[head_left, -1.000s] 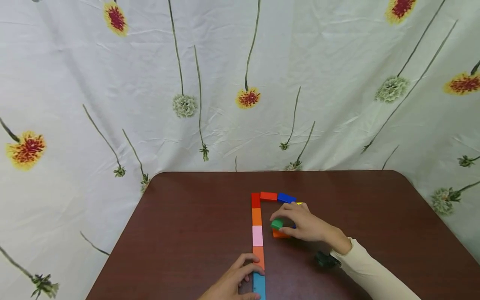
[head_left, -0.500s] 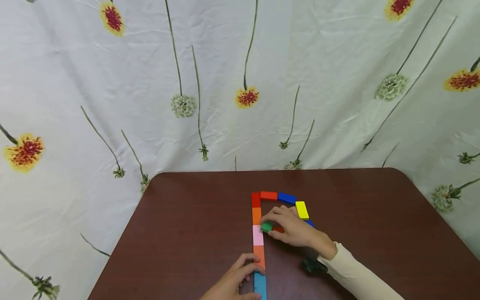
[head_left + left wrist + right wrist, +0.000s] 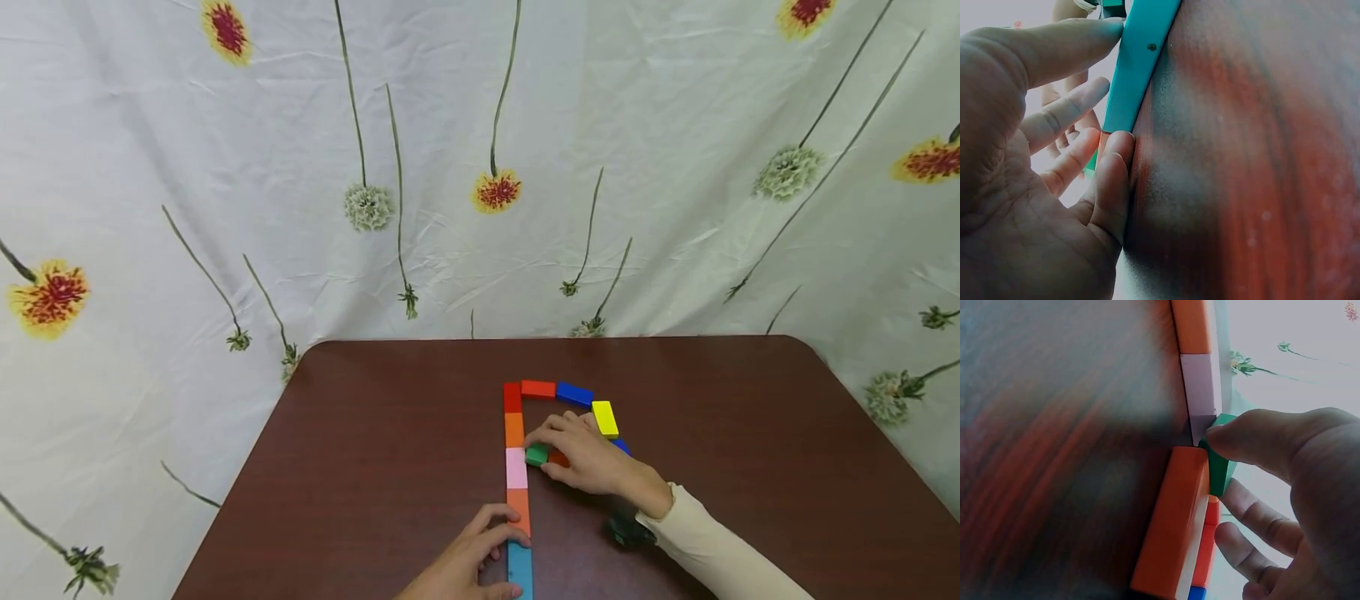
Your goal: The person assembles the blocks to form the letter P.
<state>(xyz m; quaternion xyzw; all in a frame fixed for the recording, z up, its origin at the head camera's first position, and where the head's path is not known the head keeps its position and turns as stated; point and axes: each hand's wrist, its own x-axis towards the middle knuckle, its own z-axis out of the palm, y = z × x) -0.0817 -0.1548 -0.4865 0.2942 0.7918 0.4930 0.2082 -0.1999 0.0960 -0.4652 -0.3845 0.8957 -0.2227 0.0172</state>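
My right hand [image 3: 588, 458] pinches a green block [image 3: 537, 455] between thumb and fingers, close beside the pink block [image 3: 516, 468] of a straight row. In the right wrist view, the green block [image 3: 1220, 464] slants between the pink block [image 3: 1200, 387] and the end of an orange block [image 3: 1174, 519]. At the row's near end, my left hand [image 3: 468, 562] rests its fingertips on the salmon block [image 3: 519, 508] and the light-blue block [image 3: 520, 568]. Its thumb touches the light-blue block [image 3: 1138, 69] in the left wrist view.
Orange [image 3: 513, 429] and red [image 3: 512, 397] blocks continue the row away from me. A second red block [image 3: 538, 389], a blue block [image 3: 574, 393], a yellow block [image 3: 605, 419] and another blue block [image 3: 622, 447] curve right on the brown table [image 3: 375, 467]. Behind hangs a flowered cloth [image 3: 450, 250].
My right hand has carried the green block left to the pink block, uncovering the yellow block. Over the last half second it has barely moved. The left hand stays in place.
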